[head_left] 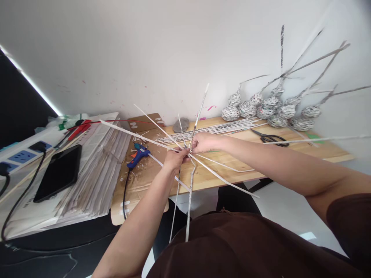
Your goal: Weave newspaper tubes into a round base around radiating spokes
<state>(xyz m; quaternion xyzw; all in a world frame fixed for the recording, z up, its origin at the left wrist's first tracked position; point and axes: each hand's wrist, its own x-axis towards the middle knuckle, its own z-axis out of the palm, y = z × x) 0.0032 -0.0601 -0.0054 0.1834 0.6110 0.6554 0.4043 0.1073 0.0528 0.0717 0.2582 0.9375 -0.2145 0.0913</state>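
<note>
Wooden tabletop [203,177]: at centre, one cluster of paper strips [189,204], seemingly early-stage, crossed, long ends unwoven, pinched between left hand [174,159] and right hand [203,142]; at two o'clock, woven bulbous forms [269,108], bodies apparently complete, tails untrimmed.

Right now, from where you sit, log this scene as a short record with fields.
Left hand: pinching the paper strips near their crossing
Right hand: fingers at the same crossing, beside the left hand
Strips: spread outward like spokes
Left of hands: blue glue gun on brown cardboard
Beyond hands: grey stone, loose paper rods
Right side: black scissors, five woven gourd shapes by the wall
Far left: black phone, power strip, stacked paper sheets
</note>
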